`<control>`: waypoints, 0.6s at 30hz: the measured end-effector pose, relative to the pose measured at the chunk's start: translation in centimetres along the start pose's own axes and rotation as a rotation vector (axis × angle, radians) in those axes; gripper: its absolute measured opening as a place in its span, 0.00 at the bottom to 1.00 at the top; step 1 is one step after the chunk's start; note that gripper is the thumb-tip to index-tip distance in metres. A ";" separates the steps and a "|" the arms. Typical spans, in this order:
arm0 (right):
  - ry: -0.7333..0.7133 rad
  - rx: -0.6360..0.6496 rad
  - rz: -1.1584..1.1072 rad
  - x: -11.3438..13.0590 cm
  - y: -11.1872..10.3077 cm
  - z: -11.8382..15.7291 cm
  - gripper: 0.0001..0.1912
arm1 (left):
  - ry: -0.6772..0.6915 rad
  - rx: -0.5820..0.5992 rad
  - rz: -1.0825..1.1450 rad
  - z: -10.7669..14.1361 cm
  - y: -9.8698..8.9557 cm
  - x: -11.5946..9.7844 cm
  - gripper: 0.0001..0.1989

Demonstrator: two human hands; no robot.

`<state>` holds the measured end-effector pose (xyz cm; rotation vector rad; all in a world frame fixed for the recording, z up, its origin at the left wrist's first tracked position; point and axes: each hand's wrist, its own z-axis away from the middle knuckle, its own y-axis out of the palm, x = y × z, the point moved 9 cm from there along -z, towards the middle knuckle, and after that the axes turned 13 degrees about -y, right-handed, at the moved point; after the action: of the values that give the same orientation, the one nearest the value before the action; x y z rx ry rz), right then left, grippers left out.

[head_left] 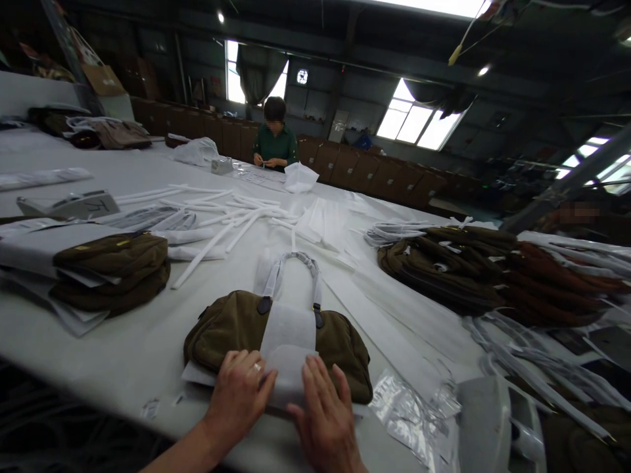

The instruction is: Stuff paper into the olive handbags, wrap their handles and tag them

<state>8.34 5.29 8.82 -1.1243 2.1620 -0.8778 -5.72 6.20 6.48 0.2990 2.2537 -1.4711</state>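
Note:
An olive-green handbag (pixel 221 328) lies on the white table right in front of me, its wrapped handles (pixel 294 257) pointing away. A white sheet (pixel 290 325) is folded over the middle of the bag. My left hand (pixel 241 387) rests at the sheet's left edge, a ring on one finger, its fingers bent and close together; whether they pinch the sheet is unclear. My right hand (pixel 328 407) lies flat on the right side of the sheet, fingers stretched and thumb apart.
Stacked olive bags (pixel 113 269) lie at left, more bags (pixel 444 269) at right. White strips (pixel 207 253) spread beyond the handbag. A clear plastic bag (pixel 409 414) and a grey dispenser (pixel 486 420) are at lower right. Across the table (pixel 197 368) is a person in green (pixel 276 141).

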 end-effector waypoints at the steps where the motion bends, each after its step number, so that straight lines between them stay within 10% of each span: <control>1: -0.070 0.067 -0.020 0.8 0.6 -0.2 0.30 | -0.001 0.000 -0.004 0.0 0.1 0.1 0.11; 8: -0.117 0.297 -0.060 1.2 3.9 0.3 0.31 | -0.087 0.060 0.049 -0.8 0.4 1.9 0.06; 12: -0.089 0.289 -0.062 1.0 4.2 0.7 0.32 | 0.165 -0.128 0.017 1.2 -1.5 -0.4 0.23; 18: -0.088 0.229 -0.042 1.1 4.3 0.9 0.34 | 0.451 0.017 -0.308 5.4 2.6 -2.4 0.51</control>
<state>6.30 5.94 4.81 -1.0750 1.9177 -1.0447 -1.25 2.47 3.63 0.3269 2.7446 -1.7140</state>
